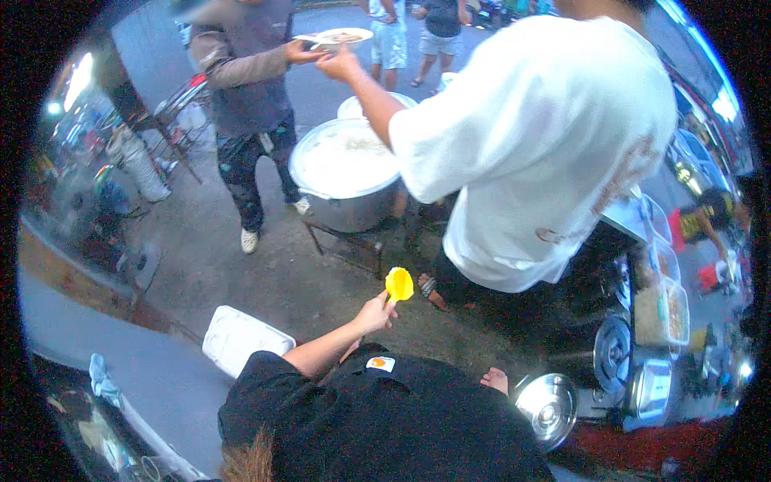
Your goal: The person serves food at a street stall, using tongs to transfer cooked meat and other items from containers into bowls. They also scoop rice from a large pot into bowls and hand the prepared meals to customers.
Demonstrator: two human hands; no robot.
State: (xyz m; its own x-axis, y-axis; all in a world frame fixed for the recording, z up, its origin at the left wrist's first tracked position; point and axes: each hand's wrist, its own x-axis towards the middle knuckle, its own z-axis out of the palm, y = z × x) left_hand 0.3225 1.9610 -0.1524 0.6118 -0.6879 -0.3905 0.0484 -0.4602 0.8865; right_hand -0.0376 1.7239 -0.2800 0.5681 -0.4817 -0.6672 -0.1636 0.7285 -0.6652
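My left hand [376, 314] is closed on the handle of a yellow plastic scoop [399, 284], its bowl pointing away from me. My right hand [495, 380] shows only in part past my black shirt, beside a round metal pot lid [547, 410]; whether it holds anything I cannot tell. Beyond the scoop, a large metal pot [346, 159] with pale, overexposed contents stands on a low metal stand [343, 247]. Over it, a person in a white shirt [542, 132] and another in a dark top [253, 90] both have a hand at a white plate of food [346, 37].
A white tray or container [247, 337] lies left of my arm. Behind the large pot is another round vessel [361, 107]. Plastic containers [670, 310] and another metal lid [612, 355] are at the right. The white-shirted person stands close ahead; more people are farther off.
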